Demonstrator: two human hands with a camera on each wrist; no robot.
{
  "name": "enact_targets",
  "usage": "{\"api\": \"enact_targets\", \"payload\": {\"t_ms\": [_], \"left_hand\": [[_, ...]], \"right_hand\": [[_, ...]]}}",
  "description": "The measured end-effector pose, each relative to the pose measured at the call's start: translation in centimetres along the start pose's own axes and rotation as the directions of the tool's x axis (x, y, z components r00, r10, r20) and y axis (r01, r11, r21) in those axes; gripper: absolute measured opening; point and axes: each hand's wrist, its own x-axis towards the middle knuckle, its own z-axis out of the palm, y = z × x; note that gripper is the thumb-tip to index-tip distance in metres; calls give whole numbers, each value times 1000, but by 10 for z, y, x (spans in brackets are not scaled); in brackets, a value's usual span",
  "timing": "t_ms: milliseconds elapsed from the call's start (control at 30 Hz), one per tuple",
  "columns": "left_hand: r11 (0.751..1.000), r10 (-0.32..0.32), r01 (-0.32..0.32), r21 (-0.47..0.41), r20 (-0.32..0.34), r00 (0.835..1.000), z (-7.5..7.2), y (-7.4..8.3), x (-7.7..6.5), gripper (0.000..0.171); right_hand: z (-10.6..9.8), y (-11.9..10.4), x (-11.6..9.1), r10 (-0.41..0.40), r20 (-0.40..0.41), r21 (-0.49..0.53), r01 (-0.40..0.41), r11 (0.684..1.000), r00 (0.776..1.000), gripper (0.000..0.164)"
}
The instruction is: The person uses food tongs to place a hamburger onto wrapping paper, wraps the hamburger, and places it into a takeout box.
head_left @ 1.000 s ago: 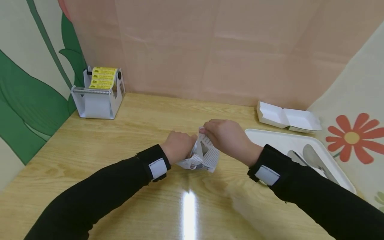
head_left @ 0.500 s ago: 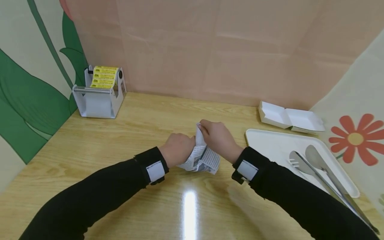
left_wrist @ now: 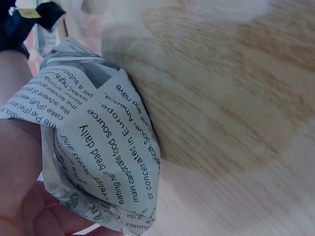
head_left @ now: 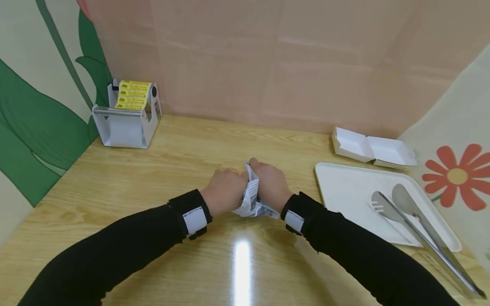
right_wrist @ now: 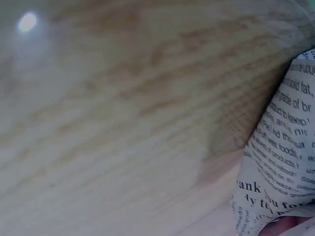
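Between my hands, at the middle of the table, sits a bundle of newsprint-style wrapping paper [head_left: 250, 199], folded and creased; whatever it contains is hidden. My left hand [head_left: 226, 192] grips its left side with curled fingers. On the other side my right hand [head_left: 272, 185] pinches the top of the paper, thumb side up, close against the left hand. In the left wrist view the printed paper [left_wrist: 113, 137] bulges above the wood, with left-hand fingers [left_wrist: 54, 216] under its edge. The right wrist view catches the paper [right_wrist: 285, 147] along its right border, with a fingertip below.
To the right lies a white tray [head_left: 337, 187] bearing metal tongs [head_left: 417, 221] whose handles stick out past its edge. Behind it stands an opened white paper box [head_left: 390, 151]. A label dispenser [head_left: 130, 121] with a yellow roll stands back left on the wooden table [head_left: 191, 148].
My right hand has moved left and slightly down, closer to the left hand. The paper's upper part, gaping at first, is now drawn together between the hands. The left hand has barely moved.
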Motion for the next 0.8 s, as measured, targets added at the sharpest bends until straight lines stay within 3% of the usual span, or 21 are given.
{"api": "enact_targets", "payload": {"t_ms": [167, 267, 333, 433, 533, 633, 800], "left_hand": [[999, -41, 41, 32, 14, 999, -3, 2, -1, 19], [1000, -12, 12, -25, -14, 1000, -3, 1, -3, 13], [996, 17, -17, -92, 3, 1000, -5, -2, -4, 10], [972, 67, -35, -232, 128, 989, -13, -9, -5, 9], [943, 72, 10, -334, 232, 970, -27, -16, -8, 21], [923, 36, 44, -383, 201, 979, -38, -20, -13, 19], [890, 56, -1, -455, 107, 993, -36, -17, -24, 31]], "right_hand": [[3, 0, 3, -22, 13, -70, 23, 997, 1000, 9], [2, -3, 3, -25, 36, -116, 30, 993, 999, 12], [3, -4, 2, -31, 48, -132, 37, 991, 998, 12], [4, -6, 0, -41, 57, -144, 49, 988, 998, 14], [4, -6, 0, -43, 64, -159, 53, 986, 997, 14], [5, -6, 1, -33, 68, -163, 44, 986, 997, 12], [5, -5, 0, -14, 77, -160, 26, 987, 997, 11]]}}
